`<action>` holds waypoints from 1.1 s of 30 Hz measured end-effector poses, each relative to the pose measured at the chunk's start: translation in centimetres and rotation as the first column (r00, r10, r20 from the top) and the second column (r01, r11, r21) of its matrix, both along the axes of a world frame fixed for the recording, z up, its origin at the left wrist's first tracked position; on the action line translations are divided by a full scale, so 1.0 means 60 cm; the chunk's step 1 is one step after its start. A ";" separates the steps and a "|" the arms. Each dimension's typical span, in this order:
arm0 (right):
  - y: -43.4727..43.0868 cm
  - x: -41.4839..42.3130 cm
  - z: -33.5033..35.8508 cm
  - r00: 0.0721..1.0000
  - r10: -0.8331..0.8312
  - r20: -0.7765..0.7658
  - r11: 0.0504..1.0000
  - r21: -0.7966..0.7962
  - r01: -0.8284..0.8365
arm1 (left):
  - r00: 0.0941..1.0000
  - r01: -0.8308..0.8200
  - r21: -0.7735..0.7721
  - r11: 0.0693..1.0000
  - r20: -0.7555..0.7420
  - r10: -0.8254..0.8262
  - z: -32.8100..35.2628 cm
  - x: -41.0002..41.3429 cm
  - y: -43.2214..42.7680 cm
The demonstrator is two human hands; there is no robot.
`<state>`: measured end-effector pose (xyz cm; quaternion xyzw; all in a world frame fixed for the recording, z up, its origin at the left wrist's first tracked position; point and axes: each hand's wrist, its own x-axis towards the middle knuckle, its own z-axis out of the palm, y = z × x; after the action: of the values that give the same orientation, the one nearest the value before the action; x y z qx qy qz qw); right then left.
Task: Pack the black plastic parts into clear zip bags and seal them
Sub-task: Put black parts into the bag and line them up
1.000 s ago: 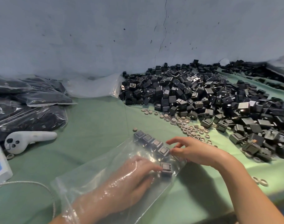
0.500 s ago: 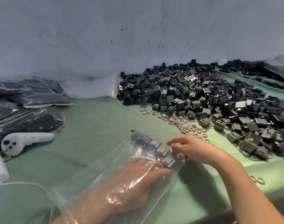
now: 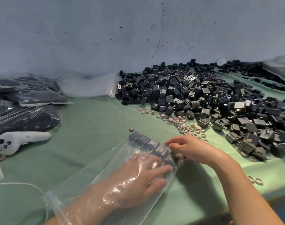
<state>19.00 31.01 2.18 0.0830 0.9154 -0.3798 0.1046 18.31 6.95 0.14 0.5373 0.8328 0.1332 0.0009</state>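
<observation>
We locate the clear zip bag on the green cloth that covers the desk. It lies diagonally near the front edge, with its open mouth toward the front-left corner and its closed end toward the centre.

The left hand is inside the bag up to the forearm. Its fingers are extended, not clenched, and their tips touch the nearest piece in a row of black plastic parts. This row sits inside the bag along the closed end. We count about five parts in it, side by side and touching.

The right hand is outside the bag. Its fingers are curled and grasp the film at the right end of the row, pinching the closed corner of the bag.

We find the loose stock of black parts heaped from the rear centre of the desk to the right edge, against the wall. Along the front margin of the heap lie small grey rings, between it and the right hand. A few more lie near the front-right edge.

At the left edge we note a stack of filled bags. At the rear, between that stack and the heap, lie empty clear bags. In front of the stack lies a white handheld controller. A white cord runs across the front-left corner.
</observation>
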 end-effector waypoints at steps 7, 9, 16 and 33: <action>0.000 0.002 0.004 1.000 0.009 0.003 1.000 -0.008 -0.009 | 0.997 -0.071 0.082 0.994 0.028 0.069 -0.003 -0.010 -0.012; -0.001 0.004 0.005 1.000 0.016 0.002 1.000 -0.021 -0.016 | 0.998 -0.061 0.109 0.992 0.018 0.060 -0.004 -0.017 -0.022; 0.011 0.021 0.025 0.986 0.071 0.151 0.995 -0.083 -0.058 | 0.997 -0.058 0.053 0.997 -0.046 0.060 -0.009 -0.018 -0.016; -0.005 0.029 0.025 0.978 0.080 0.194 0.995 0.049 -0.091 | 0.992 -0.107 -0.021 0.994 -0.064 0.105 -0.020 -0.025 -0.012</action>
<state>20.74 30.71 3.71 0.0829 0.9142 -0.3389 0.2062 16.81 6.25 -1.07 0.4961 0.8614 0.1060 -0.0259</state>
